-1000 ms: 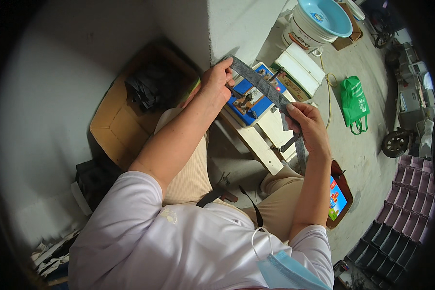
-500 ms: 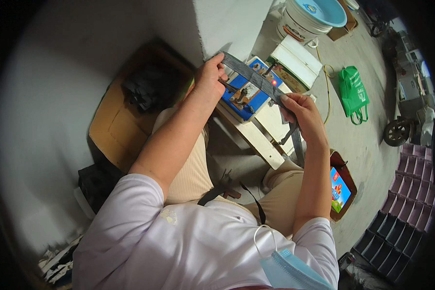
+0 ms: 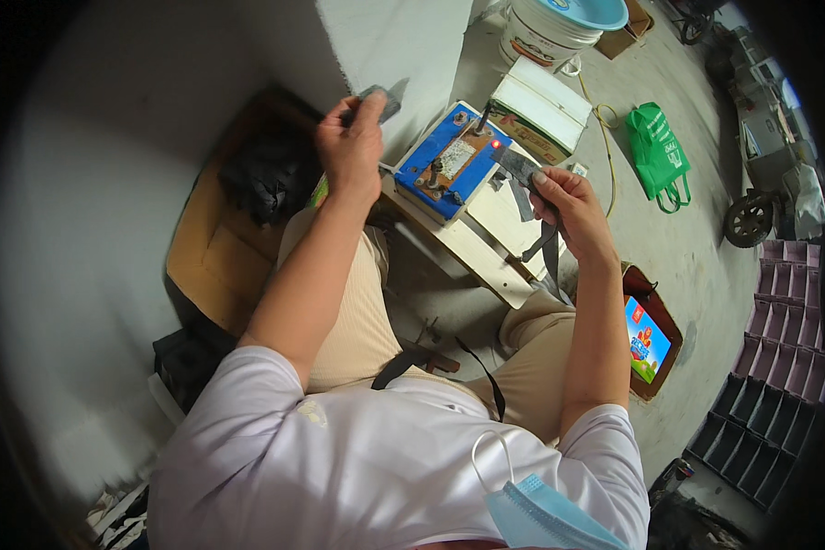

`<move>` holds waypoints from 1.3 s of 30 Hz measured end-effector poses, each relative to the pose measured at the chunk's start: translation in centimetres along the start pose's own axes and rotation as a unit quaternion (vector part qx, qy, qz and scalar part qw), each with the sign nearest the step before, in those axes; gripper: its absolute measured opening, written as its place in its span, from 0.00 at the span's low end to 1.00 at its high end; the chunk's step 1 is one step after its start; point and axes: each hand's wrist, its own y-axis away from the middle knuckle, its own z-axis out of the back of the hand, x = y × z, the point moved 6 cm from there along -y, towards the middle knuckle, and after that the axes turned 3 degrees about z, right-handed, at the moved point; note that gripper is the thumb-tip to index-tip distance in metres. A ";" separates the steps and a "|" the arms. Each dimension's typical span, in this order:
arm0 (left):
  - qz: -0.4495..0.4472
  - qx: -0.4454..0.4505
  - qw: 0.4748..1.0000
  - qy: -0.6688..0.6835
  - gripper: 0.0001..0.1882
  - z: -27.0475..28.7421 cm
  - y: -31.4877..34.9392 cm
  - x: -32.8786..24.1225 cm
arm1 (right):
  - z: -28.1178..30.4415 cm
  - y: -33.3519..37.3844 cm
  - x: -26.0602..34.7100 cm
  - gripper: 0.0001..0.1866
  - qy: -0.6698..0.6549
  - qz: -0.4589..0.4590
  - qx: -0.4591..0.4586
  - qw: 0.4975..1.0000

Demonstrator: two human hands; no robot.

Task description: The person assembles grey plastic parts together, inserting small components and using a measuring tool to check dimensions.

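Note:
My left hand (image 3: 350,151) is raised near the wall corner, its fingers pinched on a short piece of dark grey webbing strap (image 3: 381,103). To the right, my right hand (image 3: 573,203) grips another length of grey webbing strap (image 3: 517,165), whose narrower tail hangs below the fingers. The two pieces are apart. Between and just beyond my hands stands a blue-topped box device (image 3: 411,172) with a brown plate, metal posts and a glowing red light. It rests on a pale wooden bench (image 3: 472,261); the right strap's end is near the light.
An open cardboard box (image 3: 197,243) with dark pieces inside stands at my left, against the wall. Beyond the bench are a white lidded box (image 3: 545,96) and a white bucket (image 3: 536,37). A green bag (image 3: 655,156) lies on the floor at right, near purple and black compartment trays (image 3: 779,339).
The strap stretched between both hands over the device is now in two separate pieces. My left hand has moved left, away from the device, with one; the right still grips the other.

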 end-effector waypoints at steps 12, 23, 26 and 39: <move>0.360 0.267 0.894 0.002 0.06 -7.4 9.7 4.4 | -0.2 1.7 1.0 0.09 -0.101 0.058 0.032 0.993; 0.219 0.100 0.968 0.067 0.04 -6.4 6.9 4.3 | -2.2 1.8 1.4 0.08 -0.014 0.040 0.083 0.996; 0.173 0.054 0.982 0.054 0.04 -4.6 5.1 3.3 | -2.3 1.8 1.9 0.08 0.035 0.017 0.065 0.997; 0.294 -0.015 0.955 0.035 0.16 0.7 -0.4 2.4 | -2.7 0.5 2.8 0.10 0.114 0.013 0.006 0.993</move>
